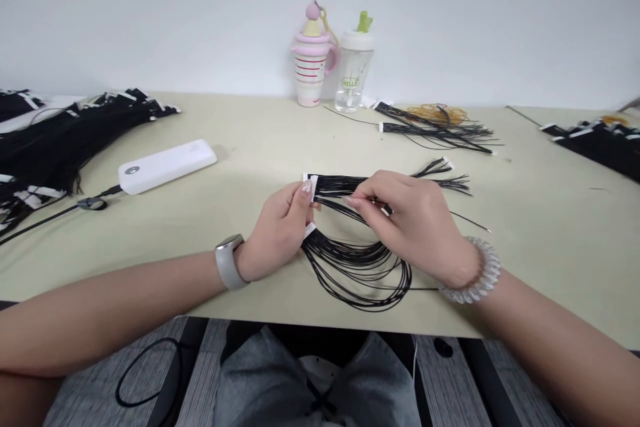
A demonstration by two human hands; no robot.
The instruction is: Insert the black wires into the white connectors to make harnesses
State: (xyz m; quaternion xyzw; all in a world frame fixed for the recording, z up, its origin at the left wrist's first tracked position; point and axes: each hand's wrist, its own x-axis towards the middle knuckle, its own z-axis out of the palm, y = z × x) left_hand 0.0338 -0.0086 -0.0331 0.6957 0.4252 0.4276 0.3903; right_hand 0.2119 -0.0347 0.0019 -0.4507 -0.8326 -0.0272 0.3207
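My left hand [280, 230] is closed on a white connector [313, 187] at the end of a bundle of black wires. From it the wires [340, 185] run to the right, under my other hand. My right hand [407, 220] pinches a thin black wire, its tip pointing left toward the connector. Below, more black wires [360, 257] curve in a loop over the table, with a second white connector end [310, 229] beside my left fingers. Past my right hand, loose wire ends [453, 181] fan out, one with a small white plug.
A white power bank [167, 165] with a cable lies at left, near a large pile of black wires [75, 133]. Further wire bundles [435, 130] and yellow rubber bands lie behind. A pink cup [310, 70] and a clear bottle [354, 70] stand against the wall. More wires [605, 147] lie far right.
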